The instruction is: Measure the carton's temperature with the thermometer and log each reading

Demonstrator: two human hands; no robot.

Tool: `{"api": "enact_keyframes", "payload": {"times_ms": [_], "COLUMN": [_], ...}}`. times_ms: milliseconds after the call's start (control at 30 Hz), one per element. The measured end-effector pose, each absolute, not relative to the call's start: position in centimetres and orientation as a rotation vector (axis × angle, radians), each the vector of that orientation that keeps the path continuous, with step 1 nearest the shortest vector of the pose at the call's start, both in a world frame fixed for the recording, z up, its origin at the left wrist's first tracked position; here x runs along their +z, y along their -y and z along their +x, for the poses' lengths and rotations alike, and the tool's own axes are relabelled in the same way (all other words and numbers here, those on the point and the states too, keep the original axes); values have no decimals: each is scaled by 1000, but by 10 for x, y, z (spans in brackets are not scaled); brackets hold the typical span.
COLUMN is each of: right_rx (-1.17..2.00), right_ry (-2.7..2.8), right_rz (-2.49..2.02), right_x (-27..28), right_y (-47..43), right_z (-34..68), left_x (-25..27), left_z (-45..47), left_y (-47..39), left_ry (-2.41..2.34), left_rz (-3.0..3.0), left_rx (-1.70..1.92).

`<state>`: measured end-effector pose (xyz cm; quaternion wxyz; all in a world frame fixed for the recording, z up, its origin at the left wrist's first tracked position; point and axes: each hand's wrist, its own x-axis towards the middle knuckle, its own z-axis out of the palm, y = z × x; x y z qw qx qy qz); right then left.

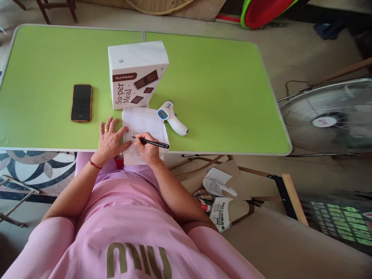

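My right hand (148, 149) is closed around a black pen (157, 143), its tip at the written sheet of paper (145, 120). Rows of small handwriting cover the sheet's left side, and its lower end hangs over the table edge. With fingers spread, my left hand (111, 138) lies flat, thumb and forefinger touching the sheet's left margin. A white and blue infrared thermometer (174, 118) lies at the sheet's right side. Just behind the paper stands a white "Super Meal" box (139, 77).
A smartphone (81, 103) with a dark screen lies left of the box on the green table (209, 93). To the right stands a large fan (325, 120). Below the table's front edge, papers (219, 182) rest near a folding chair (293, 199).
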<state>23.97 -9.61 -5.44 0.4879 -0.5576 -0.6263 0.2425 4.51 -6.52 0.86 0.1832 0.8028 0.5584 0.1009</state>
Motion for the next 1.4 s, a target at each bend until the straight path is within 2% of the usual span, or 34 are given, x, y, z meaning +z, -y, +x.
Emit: {"api": "enact_keyframes", "payload": {"times_ms": [1400], "right_rx": [546], "right_ry": [1434], "right_rz": [-1371], "right_x": [-52], "right_y": [99], "right_z": [241], "left_x": [10], "left_z": [45], "left_y": [66], "left_ry": [-1578], "left_rz": [2260], "left_rx": [283]}}
